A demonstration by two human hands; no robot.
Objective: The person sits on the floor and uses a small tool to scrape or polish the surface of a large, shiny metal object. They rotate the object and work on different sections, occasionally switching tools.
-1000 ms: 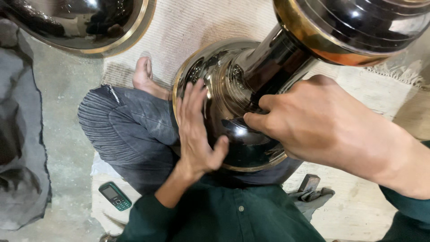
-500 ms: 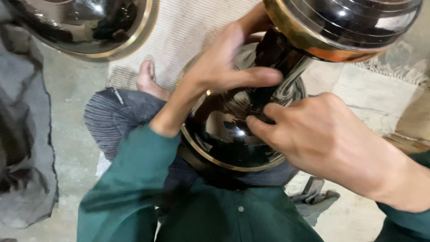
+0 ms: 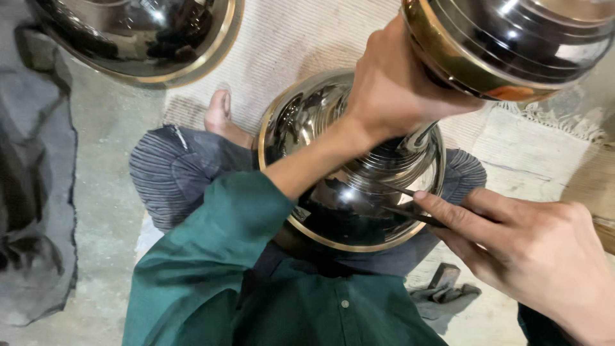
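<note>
Metal bowl [image 3: 349, 218] on lap, above mat [image 3: 301, 45]

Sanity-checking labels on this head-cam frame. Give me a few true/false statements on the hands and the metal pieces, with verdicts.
1. The left hand grips the neck between the two shiny domes. True.
2. The right hand is wrapped round the upper dome. False: it is low at the right, fingers extended toward the rim of the lower dome, seemingly with a thin dark tool; the grip is unclear.
3. The lower dome rests over the person's lap. True.
4. The person wears shoes. False: a bare foot shows on the woven mat.
5. A second large shiny bowl sits at the upper left. True.
6. The sleeve is red. False: it is green.
</note>
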